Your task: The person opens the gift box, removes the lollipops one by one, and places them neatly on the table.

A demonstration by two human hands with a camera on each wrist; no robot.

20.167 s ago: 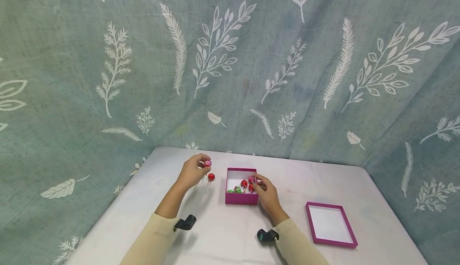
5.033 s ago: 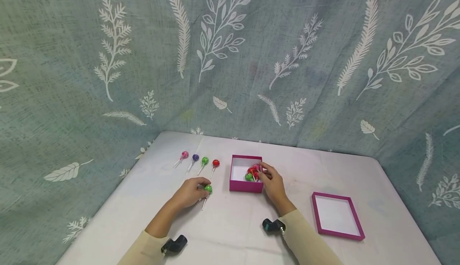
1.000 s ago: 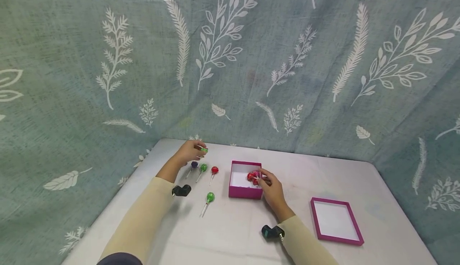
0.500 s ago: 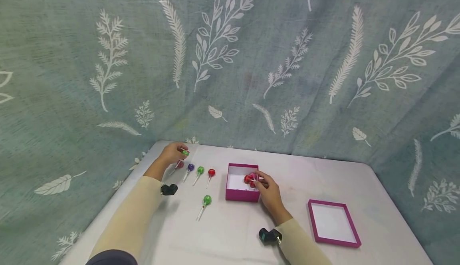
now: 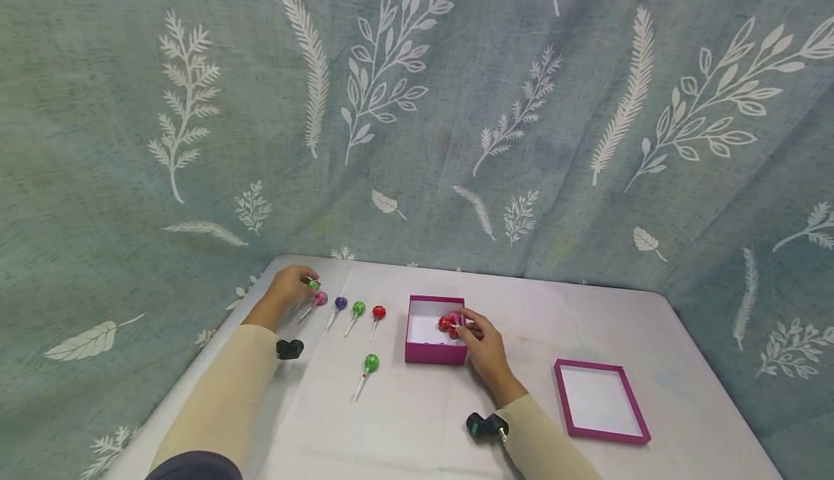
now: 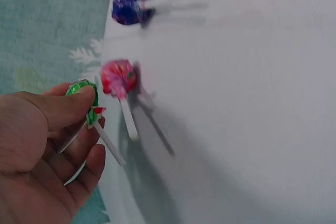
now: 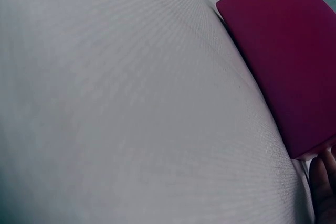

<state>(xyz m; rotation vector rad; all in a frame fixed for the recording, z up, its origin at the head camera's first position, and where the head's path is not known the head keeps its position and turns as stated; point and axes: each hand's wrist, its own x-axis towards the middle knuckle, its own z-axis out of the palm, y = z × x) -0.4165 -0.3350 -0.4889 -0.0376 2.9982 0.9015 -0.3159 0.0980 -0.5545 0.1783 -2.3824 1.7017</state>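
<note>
At the far left of the table, my left hand (image 5: 289,288) pinches a green lollipop (image 6: 83,92) between thumb and fingers, its white stick pointing down. Right beside it lies a pink lollipop (image 5: 321,297), at the end of a row with a purple (image 5: 341,303), a green-wrapped (image 5: 358,308) and a red lollipop (image 5: 378,312). Another green-headed lollipop (image 5: 371,364) lies nearer the front. My right hand (image 5: 483,342) grips the right wall of an open magenta box (image 5: 435,354), fingers outside. Red and pink lollipops (image 5: 446,323) sit inside, near that hand.
A magenta-edged lid (image 5: 601,402) lies inside up on the right side of the white table (image 5: 404,422). A leaf-patterned curtain (image 5: 417,140) hangs behind the table's back edge and along its sides.
Over the last second my left hand has carried the green lollipop leftward past the row to beside the pink one. Since five seconds ago, a green lollipop has left the box. The right hand stays there.
</note>
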